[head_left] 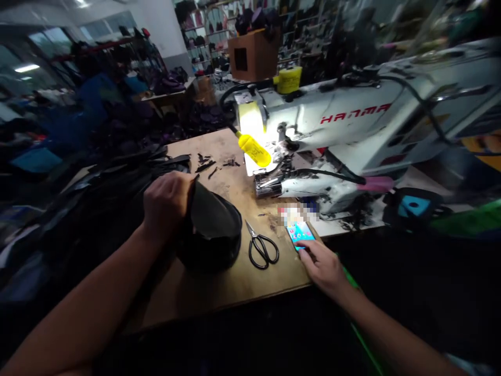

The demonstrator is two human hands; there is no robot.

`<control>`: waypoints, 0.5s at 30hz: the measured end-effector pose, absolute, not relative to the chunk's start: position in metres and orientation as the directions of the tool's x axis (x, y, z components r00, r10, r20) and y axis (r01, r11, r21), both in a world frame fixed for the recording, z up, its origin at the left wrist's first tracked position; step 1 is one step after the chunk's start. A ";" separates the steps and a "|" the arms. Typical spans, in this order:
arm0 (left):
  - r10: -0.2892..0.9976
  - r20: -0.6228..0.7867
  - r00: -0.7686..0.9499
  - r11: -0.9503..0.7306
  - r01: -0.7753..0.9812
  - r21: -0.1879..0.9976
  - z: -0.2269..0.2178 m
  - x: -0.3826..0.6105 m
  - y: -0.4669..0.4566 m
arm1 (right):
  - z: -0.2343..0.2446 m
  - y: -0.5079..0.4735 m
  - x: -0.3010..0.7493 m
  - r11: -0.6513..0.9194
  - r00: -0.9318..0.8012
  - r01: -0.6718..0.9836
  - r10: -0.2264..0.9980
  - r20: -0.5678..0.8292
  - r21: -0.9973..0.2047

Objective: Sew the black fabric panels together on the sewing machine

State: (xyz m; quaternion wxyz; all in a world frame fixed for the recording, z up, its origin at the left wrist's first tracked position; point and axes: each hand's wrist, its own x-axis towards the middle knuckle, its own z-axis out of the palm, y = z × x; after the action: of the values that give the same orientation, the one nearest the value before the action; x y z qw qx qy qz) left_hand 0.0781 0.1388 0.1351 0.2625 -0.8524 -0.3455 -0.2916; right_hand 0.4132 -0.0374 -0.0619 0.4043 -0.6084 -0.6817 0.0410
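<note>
Black leather piece (213, 219) stands curled on the wooden table (238, 284), its upper edge rising from a dark rounded form (213, 258) too shadowed to identify. The left hand (168, 206) is closed around that edge, fingers bent tightly over it, and holds the piece upright near the table's left side. The right hand (323, 269) is loosely open and holds nothing firmly; its fingers (305, 249) rest on a lit phone (299, 234) lying at the table's front corner. Between the hands, black scissors (262, 245) lie closed and untouched. Small black scraps (205, 167) are scattered farther along the table, toward a white HANMA sewing machine (332, 122) with a yellow lamp (254, 150) bent over its needle area. To the left, a large heap of black pieces (117, 193) is piled high, with many cut shapes lying loose, while shelves of bags (207, 47) fill the background.
</note>
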 end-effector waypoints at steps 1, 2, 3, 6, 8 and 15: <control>0.432 0.655 0.619 -0.609 0.736 -0.294 0.144 0.079 0.134 | -0.059 -0.032 0.399 0.279 0.053 0.766 0.871 0.489 -0.580; 0.437 0.640 0.632 -0.589 0.739 -0.327 0.153 0.080 0.129 | -0.056 -0.026 0.388 0.306 0.026 0.739 0.877 0.480 -0.600; 0.452 0.631 0.631 -0.565 0.749 -0.344 0.159 0.080 0.125 | -0.054 -0.020 0.379 0.336 -0.005 0.717 0.879 0.478 -0.611; 0.537 0.617 0.575 -0.493 0.808 -0.323 0.173 0.079 0.115 | -0.060 -0.002 0.361 0.422 -0.098 0.703 0.855 0.509 -0.573; 0.592 0.613 0.523 -0.451 0.845 -0.286 0.176 0.078 0.112 | -0.076 0.006 0.354 0.463 -0.154 0.715 0.836 0.527 -0.524; 0.726 0.593 0.348 -0.412 0.911 -0.029 0.130 0.064 0.138 | -0.154 0.010 0.356 0.694 -0.368 0.659 0.634 0.680 -0.289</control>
State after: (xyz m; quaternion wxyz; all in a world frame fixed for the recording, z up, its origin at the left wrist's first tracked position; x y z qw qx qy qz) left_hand 0.0635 0.1377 0.1300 0.1808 -0.8007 -0.5111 -0.2548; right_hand 0.3560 0.0099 -0.1536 0.4039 -0.3910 -0.8269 -0.0159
